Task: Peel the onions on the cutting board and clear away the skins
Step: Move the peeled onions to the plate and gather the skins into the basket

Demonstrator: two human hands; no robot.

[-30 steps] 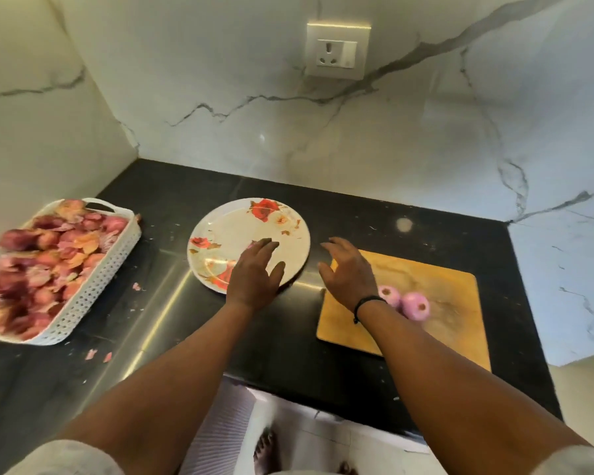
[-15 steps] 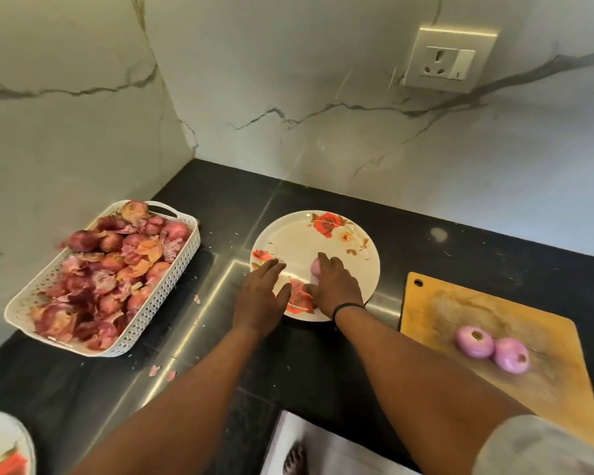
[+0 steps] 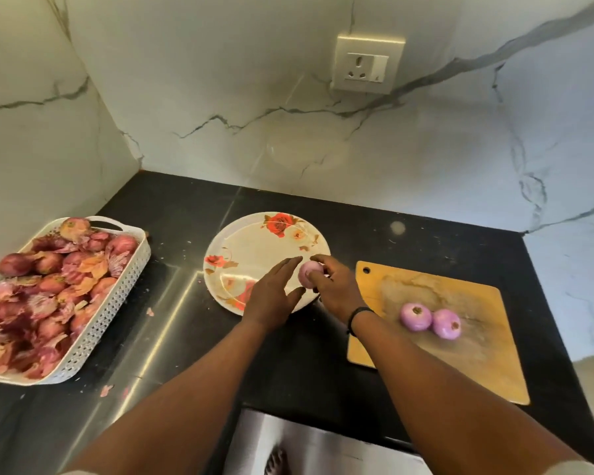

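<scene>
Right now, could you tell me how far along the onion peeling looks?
Two peeled onions already lie on the cutting board. In hand: the right hand grips a third peeled onion over the floral plate, the left hand open beside it. Left: the white basket holds more unpeeled onions among loose skins, and scraps dot the counter.

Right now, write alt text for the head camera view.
A person's right hand holds a peeled onion over a floral plate, the open left hand beside it. Two peeled onions sit on a wooden cutting board; a white basket holds onions and skins.

Peeled onion (image 3: 308, 273) in right hand (image 3: 336, 289) above plate (image 3: 254, 248)
</scene>
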